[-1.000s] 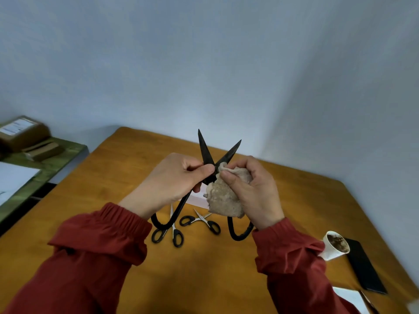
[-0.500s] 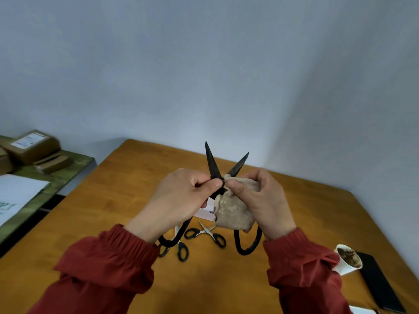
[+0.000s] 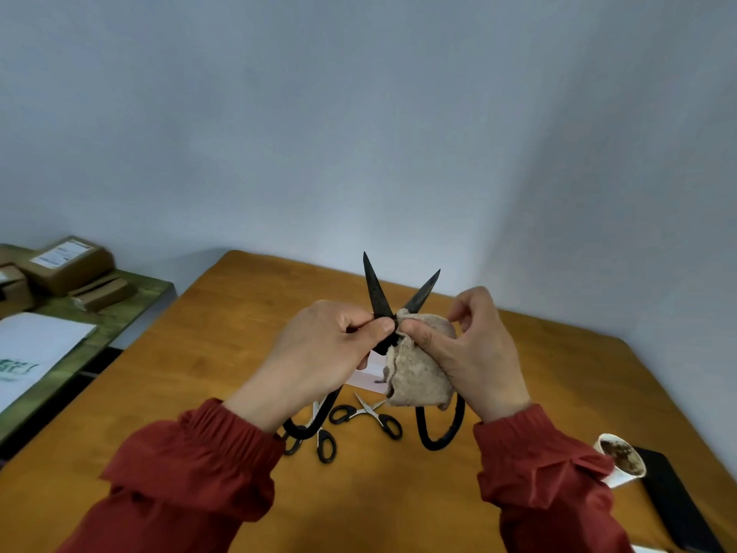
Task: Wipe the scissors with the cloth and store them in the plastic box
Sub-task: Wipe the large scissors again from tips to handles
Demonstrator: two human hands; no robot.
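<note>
Large black iron scissors (image 3: pixel 377 291) stand upright over the wooden table (image 3: pixel 558 385), blades spread and tips pointing up. My left hand (image 3: pixel 319 353) pinches them near the pivot. My right hand (image 3: pixel 474 353) grips a crumpled beige cloth (image 3: pixel 416 373) and presses it against the base of the right blade. The two black loop handles hang below my hands. Two small pairs of black-handled scissors, one (image 3: pixel 369 415) and another (image 3: pixel 323 443), lie on the table beneath. No plastic box is in view.
A pale pink card (image 3: pixel 367 379) lies under my hands. A paper cup (image 3: pixel 620 463) with brown residue and a black phone (image 3: pixel 674 504) sit at the right. On the left, a green side table (image 3: pixel 131 301) carries cardboard boxes (image 3: pixel 67 265) and white paper.
The scissors and both hands stay together while the view tilts slightly up. My right hand's fingers have shifted on the cloth at the blade base, with the forefinger now lifted.
</note>
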